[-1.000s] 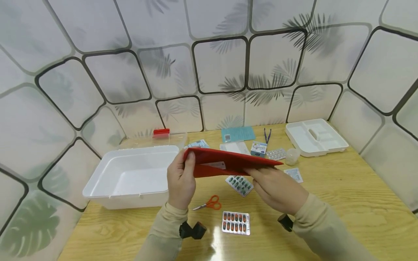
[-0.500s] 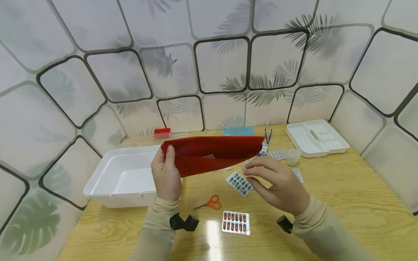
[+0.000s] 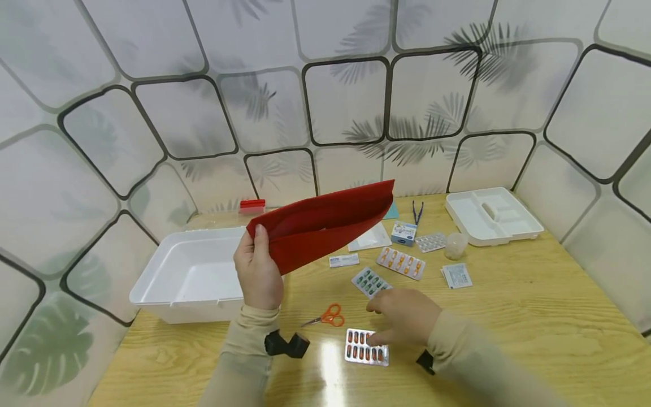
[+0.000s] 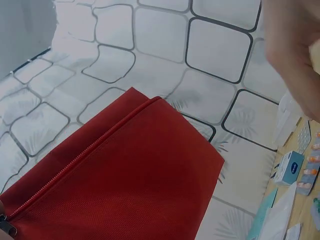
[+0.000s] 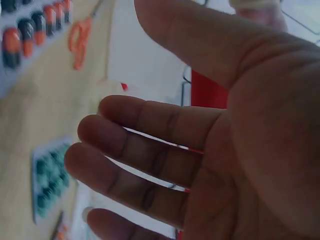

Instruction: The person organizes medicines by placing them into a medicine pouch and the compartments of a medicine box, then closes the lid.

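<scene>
My left hand [image 3: 259, 277] pinches one end of a red zippered pouch [image 3: 325, 220], thumb on the near face, and holds it up over the table, its mouth parted. In the left wrist view the pouch's zipper [image 4: 85, 155] runs along its edge. My right hand [image 3: 407, 317] holds nothing, its fingers loosely spread just above the table. Its thumb overlaps a blister pack of red-and-black capsules [image 3: 361, 353] in the head view. Just beyond the fingertips lies a blister pack of green capsules [image 3: 367, 281], partly covered by them.
Orange-handled scissors [image 3: 330, 316] lie between the hands. At left stands a white bin [image 3: 188, 288]. Behind are an orange capsule blister pack [image 3: 402, 263], a small box [image 3: 404, 232], blue tweezers [image 3: 417, 212], sachets [image 3: 458, 276], and a white tray [image 3: 519, 229] at back right.
My right hand has let go of the pouch and come down toward the red-and-black capsule pack. The left hand has shifted left, and the pouch's far end has tilted upward.
</scene>
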A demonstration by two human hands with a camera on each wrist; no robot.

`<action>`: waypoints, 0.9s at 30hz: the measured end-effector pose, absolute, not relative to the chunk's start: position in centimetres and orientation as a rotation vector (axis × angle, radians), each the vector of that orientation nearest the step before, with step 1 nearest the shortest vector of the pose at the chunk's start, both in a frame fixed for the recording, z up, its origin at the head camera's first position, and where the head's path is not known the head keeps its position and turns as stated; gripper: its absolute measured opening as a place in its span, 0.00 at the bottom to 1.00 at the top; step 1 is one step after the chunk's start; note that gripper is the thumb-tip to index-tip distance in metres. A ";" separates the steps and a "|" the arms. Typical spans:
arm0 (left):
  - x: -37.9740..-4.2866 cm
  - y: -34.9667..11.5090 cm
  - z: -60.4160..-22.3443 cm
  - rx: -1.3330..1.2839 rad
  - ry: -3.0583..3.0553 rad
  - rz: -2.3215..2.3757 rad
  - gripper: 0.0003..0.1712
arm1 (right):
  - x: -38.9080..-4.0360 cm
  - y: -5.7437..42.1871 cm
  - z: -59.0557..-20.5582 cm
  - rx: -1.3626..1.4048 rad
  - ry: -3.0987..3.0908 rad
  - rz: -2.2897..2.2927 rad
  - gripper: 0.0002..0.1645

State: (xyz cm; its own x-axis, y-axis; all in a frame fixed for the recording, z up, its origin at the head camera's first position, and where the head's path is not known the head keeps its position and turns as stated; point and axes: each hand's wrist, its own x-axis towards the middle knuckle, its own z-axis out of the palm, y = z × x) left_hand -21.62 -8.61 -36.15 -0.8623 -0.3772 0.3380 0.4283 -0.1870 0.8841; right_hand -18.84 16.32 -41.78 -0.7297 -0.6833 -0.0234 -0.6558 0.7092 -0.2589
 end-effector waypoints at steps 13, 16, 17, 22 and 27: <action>-21.9 -8.5 -36.5 0.011 -1.621 -2.118 0.19 | -18.1 14.9 -44.1 -0.952 2.659 -0.297 0.30; -21.9 -8.5 -36.5 0.008 -1.637 -2.112 0.19 | -18.1 14.7 -44.4 -0.970 2.683 -0.265 0.26; -21.9 -8.6 -36.5 0.009 -1.640 -2.110 0.19 | -18.1 14.6 -44.5 -0.971 2.694 -0.261 0.25; -21.8 -8.6 -36.5 0.010 -1.649 -2.102 0.19 | -18.0 14.4 -44.4 -0.948 2.725 -0.251 0.23; -21.8 -8.6 -36.5 -0.005 -1.655 -2.104 0.19 | -18.2 14.4 -44.4 -0.895 2.698 -0.264 0.26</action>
